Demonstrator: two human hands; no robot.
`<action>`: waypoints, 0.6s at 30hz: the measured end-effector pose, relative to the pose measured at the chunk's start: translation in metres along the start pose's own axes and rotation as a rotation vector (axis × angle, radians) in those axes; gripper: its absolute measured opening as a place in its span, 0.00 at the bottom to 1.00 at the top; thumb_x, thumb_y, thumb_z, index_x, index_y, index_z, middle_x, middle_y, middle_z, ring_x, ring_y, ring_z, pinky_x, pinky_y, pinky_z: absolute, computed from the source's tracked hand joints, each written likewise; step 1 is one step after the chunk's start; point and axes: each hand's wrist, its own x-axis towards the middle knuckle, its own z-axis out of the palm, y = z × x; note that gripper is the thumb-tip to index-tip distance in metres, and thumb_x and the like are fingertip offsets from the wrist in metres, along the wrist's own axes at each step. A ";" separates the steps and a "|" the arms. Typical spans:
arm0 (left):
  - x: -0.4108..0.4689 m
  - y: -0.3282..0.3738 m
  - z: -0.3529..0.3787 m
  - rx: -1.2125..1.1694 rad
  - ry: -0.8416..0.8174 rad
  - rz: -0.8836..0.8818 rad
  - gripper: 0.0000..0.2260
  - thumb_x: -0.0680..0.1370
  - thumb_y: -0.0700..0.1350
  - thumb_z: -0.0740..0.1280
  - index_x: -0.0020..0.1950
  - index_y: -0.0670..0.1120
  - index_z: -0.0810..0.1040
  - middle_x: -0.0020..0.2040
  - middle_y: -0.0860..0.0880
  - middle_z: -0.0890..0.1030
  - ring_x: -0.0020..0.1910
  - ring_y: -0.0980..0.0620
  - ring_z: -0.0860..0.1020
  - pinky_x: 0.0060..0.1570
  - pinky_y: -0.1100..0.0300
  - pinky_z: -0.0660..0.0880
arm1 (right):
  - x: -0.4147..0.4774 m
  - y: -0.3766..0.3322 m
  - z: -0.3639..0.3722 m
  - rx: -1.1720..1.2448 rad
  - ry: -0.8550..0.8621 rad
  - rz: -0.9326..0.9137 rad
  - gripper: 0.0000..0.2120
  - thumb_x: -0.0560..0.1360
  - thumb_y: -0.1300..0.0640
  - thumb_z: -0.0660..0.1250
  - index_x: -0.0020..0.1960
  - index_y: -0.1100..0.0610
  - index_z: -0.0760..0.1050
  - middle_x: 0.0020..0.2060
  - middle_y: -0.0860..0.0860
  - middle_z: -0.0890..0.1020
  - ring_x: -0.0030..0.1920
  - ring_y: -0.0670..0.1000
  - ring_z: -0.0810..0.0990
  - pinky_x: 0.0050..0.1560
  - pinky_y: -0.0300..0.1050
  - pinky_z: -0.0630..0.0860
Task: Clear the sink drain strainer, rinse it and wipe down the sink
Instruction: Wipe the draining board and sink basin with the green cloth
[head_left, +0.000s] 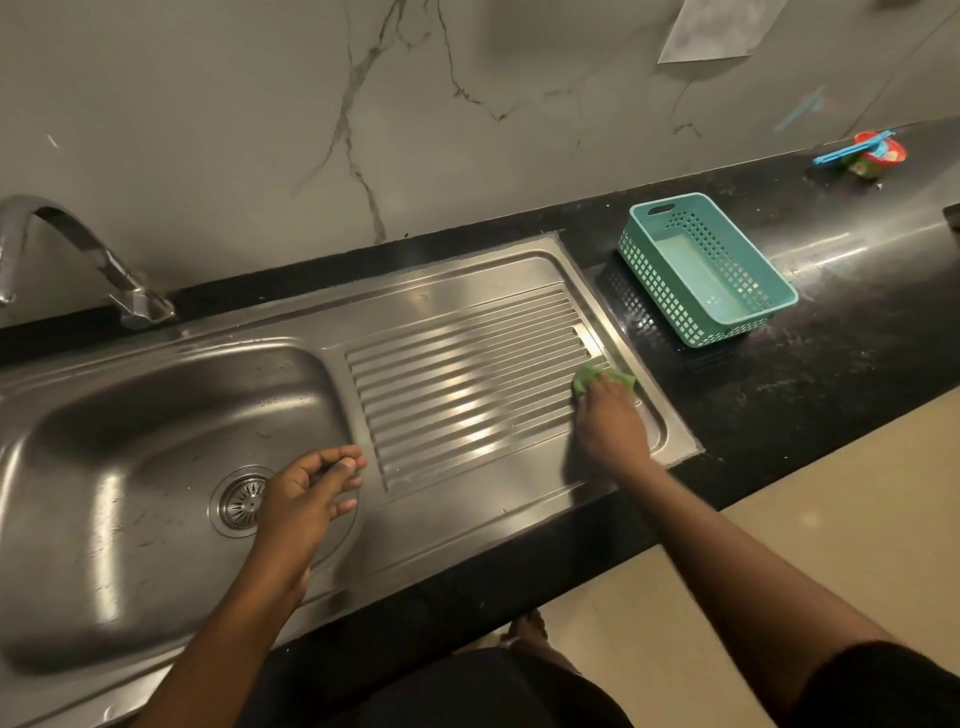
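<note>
With my right hand (610, 423) pressing the green cloth (602, 378) flat under its fingers at the drainboard's far corner, and my left hand (306, 499) loose and empty beside the strainer (240, 501), I should wipe along the ribs toward the sink (130, 415).
</note>
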 end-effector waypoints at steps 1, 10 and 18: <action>0.000 0.000 -0.001 0.001 0.002 0.001 0.08 0.83 0.40 0.66 0.58 0.46 0.84 0.56 0.45 0.87 0.58 0.45 0.85 0.52 0.52 0.79 | -0.009 -0.010 0.014 -0.040 0.036 -0.042 0.16 0.79 0.59 0.62 0.66 0.59 0.74 0.67 0.59 0.76 0.71 0.61 0.72 0.73 0.56 0.71; 0.001 0.002 -0.004 -0.002 0.007 0.007 0.08 0.83 0.40 0.66 0.57 0.47 0.84 0.55 0.45 0.87 0.57 0.46 0.85 0.51 0.53 0.79 | -0.095 -0.137 0.074 -0.145 -0.058 -0.337 0.26 0.78 0.55 0.60 0.75 0.58 0.67 0.71 0.61 0.72 0.72 0.65 0.65 0.66 0.60 0.72; 0.003 0.005 -0.008 0.014 0.013 0.029 0.08 0.83 0.41 0.66 0.58 0.46 0.84 0.55 0.45 0.88 0.57 0.46 0.85 0.54 0.50 0.80 | -0.120 -0.168 0.079 0.285 -0.311 -0.451 0.14 0.81 0.53 0.57 0.61 0.57 0.74 0.53 0.61 0.82 0.54 0.63 0.79 0.52 0.57 0.78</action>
